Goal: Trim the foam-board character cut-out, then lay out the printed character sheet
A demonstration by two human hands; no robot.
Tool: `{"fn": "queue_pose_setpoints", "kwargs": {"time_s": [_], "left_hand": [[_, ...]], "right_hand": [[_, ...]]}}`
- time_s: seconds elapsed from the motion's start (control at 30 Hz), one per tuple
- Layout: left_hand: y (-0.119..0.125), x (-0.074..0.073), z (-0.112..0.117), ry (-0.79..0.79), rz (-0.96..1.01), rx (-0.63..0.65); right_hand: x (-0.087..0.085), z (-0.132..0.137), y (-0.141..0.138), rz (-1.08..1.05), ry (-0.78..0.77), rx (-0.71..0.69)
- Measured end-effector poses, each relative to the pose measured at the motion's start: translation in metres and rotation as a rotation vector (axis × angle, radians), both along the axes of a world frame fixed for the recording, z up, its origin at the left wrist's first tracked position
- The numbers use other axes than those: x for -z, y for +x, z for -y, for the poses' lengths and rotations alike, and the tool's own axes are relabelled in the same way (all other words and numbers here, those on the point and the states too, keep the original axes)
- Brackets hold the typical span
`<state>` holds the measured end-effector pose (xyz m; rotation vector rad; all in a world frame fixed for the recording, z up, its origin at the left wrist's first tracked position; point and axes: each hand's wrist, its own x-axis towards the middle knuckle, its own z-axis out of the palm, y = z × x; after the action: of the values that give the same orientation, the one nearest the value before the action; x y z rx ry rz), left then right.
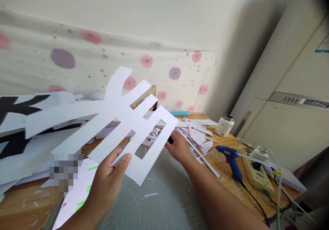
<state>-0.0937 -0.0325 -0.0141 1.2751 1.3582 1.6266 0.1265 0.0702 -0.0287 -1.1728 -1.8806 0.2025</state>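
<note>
My left hand [113, 171] is closed on a white cut-out character [128, 127], a flat sheet with bars and slots, thumb on its face. The sheet is tilted above the grey cutting mat [154, 206]. My right hand [180, 146] is behind the cut-out's right edge, its fingers curled and partly hidden. By those fingers a small black thing [170, 140] shows, which I cannot make out. A phone or tablet with a lit screen [86, 178] lies beside my left hand.
White scraps and strips [197, 130] lie at the back right, near a white jar [224, 125]. A blue glue gun [230, 158] with a cord rests beside a power strip [259, 175]. White and black cut sheets [59, 141] are piled at left. A flowered cloth [174, 86] covers the wall.
</note>
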Motion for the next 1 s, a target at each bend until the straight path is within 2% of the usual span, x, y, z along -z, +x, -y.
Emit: {"fn": "queue_pose_setpoints", "kwargs": {"time_s": [0.1, 0.17, 0.23, 0.33, 0.4, 0.6, 0.73, 0.87, 1.0], "left_hand": [[-0.011, 0.000, -0.005, 0.006, -0.134, 0.016], [-0.015, 0.002, -0.008, -0.014, -0.065, 0.072], [-0.016, 0.005, -0.011, -0.043, 0.053, 0.127], [-0.015, 0.006, -0.014, -0.097, 0.133, 0.170], [-0.014, 0.005, -0.014, -0.143, 0.161, 0.200], [-0.014, 0.001, -0.017, -0.205, 0.235, 0.206], [-0.016, 0.002, -0.019, -0.232, 0.242, 0.231], [-0.013, 0.002, -0.017, -0.225, 0.238, 0.255], [-0.010, 0.001, -0.013, -0.199, 0.273, 0.262]], "right_hand": [[-0.003, -0.012, 0.018, 0.065, -0.118, 0.113], [-0.008, -0.020, 0.029, -0.088, -0.139, 0.186], [-0.013, -0.024, 0.036, -0.354, -0.183, 0.206], [-0.018, -0.022, 0.036, -0.676, -0.267, 0.132], [-0.019, -0.017, 0.030, -0.747, -0.318, 0.047], [-0.012, -0.012, 0.021, -0.802, -0.463, -0.169], [-0.011, -0.014, 0.024, -0.810, -0.503, -0.208], [-0.012, -0.008, 0.024, -0.778, -0.621, -0.245], [-0.008, -0.004, 0.027, -0.833, -0.638, -0.325]]}}
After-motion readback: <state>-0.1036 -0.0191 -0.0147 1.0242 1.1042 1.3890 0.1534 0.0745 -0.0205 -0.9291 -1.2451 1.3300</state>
